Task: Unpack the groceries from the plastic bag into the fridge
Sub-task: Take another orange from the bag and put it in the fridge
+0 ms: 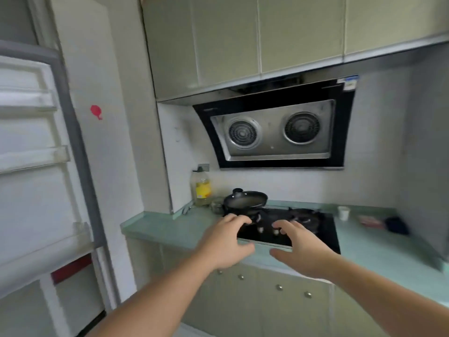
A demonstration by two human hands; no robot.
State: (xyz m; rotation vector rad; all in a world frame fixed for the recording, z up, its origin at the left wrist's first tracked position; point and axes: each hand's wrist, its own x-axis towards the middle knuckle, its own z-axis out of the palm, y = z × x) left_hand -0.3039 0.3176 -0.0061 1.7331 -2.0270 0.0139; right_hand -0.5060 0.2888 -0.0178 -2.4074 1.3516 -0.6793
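Both hands empty: left hand (224, 242) and right hand (300, 249) spread loose over the stove (291, 229). Fridge door (36, 154) hangs open; no bag visible, so I must find it.

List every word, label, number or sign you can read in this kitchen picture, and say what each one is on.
No text can be read.
Oil bottle: yellow label, too blurred.
Range hood: blue and white sticker at its top right corner, too small; faint brand mark at its upper left, too small.
Fridge side: red sticker, no words visible.
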